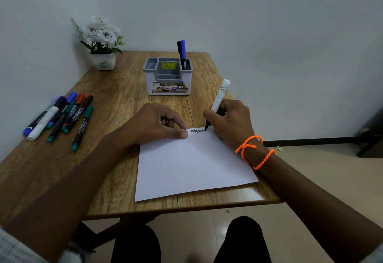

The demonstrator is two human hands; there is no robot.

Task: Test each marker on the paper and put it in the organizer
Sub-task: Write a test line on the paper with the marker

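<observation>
White marker (pixel 219 96) in right hand (pixel 230 123), tip on paper (pixel 192 165).

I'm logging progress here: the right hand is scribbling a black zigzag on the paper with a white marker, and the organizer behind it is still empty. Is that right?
Not quite. The organizer is not empty: the head view shows two markers already standing in its right compartment. The rest holds: the right hand is scribbling a black zigzag on the paper with a white marker.

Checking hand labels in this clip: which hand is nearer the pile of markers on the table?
Left. The left hand rests on the paper, just right of the pile of markers; the right hand writes farther right.
</observation>
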